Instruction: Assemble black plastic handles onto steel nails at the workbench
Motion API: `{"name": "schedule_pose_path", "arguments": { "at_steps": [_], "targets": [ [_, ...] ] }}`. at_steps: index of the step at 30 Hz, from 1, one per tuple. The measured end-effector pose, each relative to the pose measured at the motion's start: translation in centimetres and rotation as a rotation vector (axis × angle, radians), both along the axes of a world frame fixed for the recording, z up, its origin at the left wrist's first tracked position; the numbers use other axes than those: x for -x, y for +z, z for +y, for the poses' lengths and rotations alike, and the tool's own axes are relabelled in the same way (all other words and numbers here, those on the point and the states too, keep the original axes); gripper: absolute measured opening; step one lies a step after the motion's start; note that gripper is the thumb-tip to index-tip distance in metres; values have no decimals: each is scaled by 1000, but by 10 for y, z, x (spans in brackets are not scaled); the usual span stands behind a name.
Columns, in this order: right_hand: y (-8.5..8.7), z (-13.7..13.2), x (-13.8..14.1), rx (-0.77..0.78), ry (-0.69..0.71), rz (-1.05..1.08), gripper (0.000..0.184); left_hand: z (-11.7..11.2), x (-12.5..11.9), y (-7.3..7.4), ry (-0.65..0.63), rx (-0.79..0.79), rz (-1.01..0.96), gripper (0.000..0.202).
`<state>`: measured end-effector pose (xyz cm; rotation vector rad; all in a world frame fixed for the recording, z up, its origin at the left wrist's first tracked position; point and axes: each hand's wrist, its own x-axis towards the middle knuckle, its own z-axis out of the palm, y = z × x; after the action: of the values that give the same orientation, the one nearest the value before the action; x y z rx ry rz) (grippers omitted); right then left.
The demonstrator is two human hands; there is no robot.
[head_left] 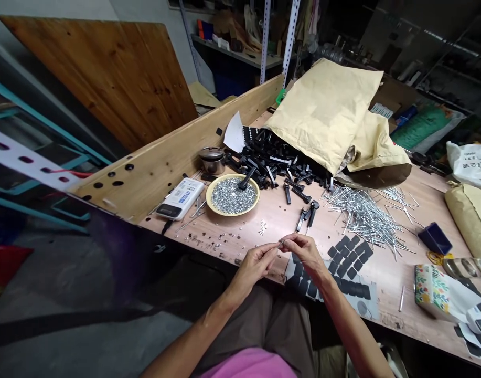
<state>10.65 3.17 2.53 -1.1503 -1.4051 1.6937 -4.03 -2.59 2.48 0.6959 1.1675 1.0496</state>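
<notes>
Fingertip to fingertip, my left hand and my right hand meet above the table's front edge. Both are closed in a pinch around something tiny and greyish, too small and too covered to name. Just beyond them lie two black plastic pieces with thin metal pins. Black rounded pads lie beside and under my right forearm, some on a grey sheet. Left of my hands stands a yellow bowl of small shiny metal bits, with a black piece resting on top.
A heap of black plastic parts spills from a large paper sack. To the right are a pile of thin metal rods, a dark blue box and a tissue pack. A white device and metal pot stand left.
</notes>
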Motion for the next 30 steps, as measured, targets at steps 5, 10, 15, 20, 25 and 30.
{"name": "schedule_pose_path", "arguments": {
  "at_steps": [5, 10, 15, 20, 25, 30],
  "targets": [
    [2, 0, -23, 3, 107, -12, 33, -3, -3, 4, -36, -210, 253, 22],
    [13, -7, -40, -316, 200, -187, 38, -3, -2, 9, -169, -352, 502, 21],
    [20, -20, -48, -758, 218, -345, 37, -6, -4, 7, -379, -596, 831, 29],
    [10, -30, -53, -773, 61, -385, 32, -7, -9, 4, -407, -820, 1227, 30],
    [9, -34, -60, -873, 79, -371, 26, -3, -10, 4, -470, -873, 1084, 29],
    [9, -36, -64, -965, 68, -364, 22, -7, -14, 4, -400, -904, 1101, 29]
  ]
}}
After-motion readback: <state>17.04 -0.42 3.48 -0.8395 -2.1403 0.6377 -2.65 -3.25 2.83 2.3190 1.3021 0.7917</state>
